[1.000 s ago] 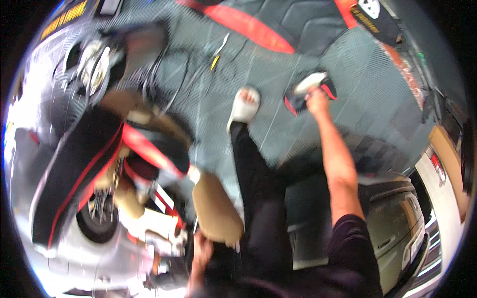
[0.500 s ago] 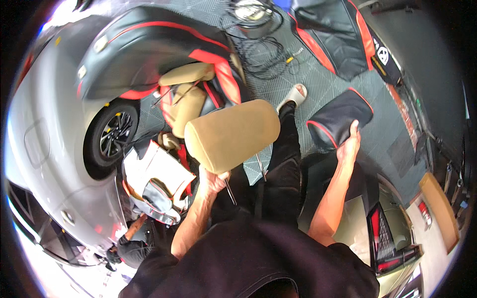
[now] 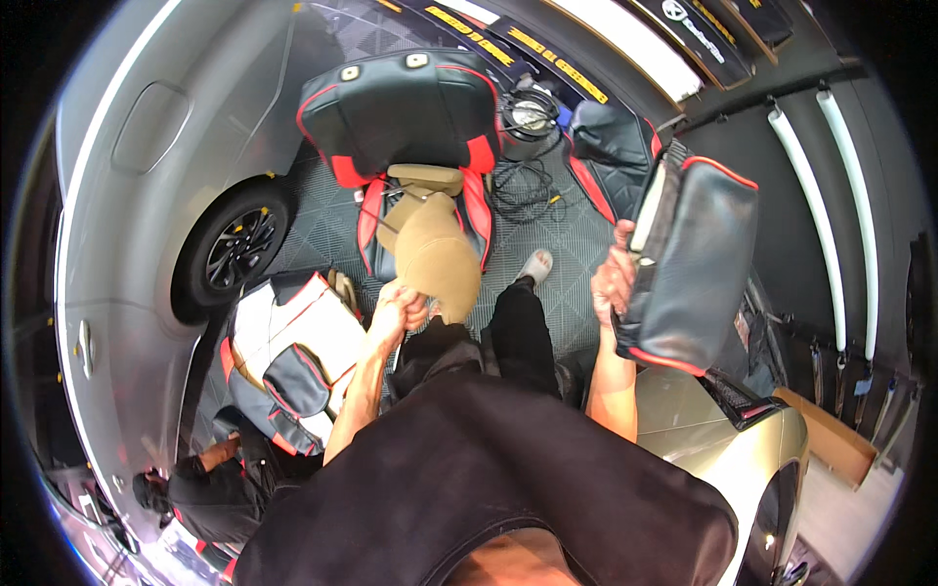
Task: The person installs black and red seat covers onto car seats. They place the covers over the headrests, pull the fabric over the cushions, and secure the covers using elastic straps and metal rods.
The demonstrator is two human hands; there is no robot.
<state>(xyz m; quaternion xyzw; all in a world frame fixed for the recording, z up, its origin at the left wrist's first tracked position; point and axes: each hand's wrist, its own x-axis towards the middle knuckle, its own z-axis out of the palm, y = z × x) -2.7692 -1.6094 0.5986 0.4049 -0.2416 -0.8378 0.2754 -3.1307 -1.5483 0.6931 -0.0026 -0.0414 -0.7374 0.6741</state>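
Note:
My left hand [image 3: 399,309] is closed on the lower end of a tan car headrest [image 3: 439,260], which hangs in front of my legs. To the right, my right hand [image 3: 614,277] grips the edge of a black headrest cover [image 3: 698,262] with red piping. The cover is raised and turned, so its side with a pale strip faces my fingers. Beyond the headrest a black and red car seat [image 3: 401,112] rests on the floor, with another tan headrest piece [image 3: 426,179] on it.
A grey car [image 3: 137,225] with a black wheel [image 3: 239,246] stands at left. Pale, red-trimmed seat covers [image 3: 283,327] lie beside it, near a crouching person [image 3: 210,488]. Coiled black cable [image 3: 523,195] and another black-red seat piece [image 3: 611,146] lie ahead. A gold car [image 3: 684,430] stands lower right.
The cover in my right hand has come up closer and turned, showing its pale strip. The tan headrest has tilted from sideways to more upright. My view has shifted.

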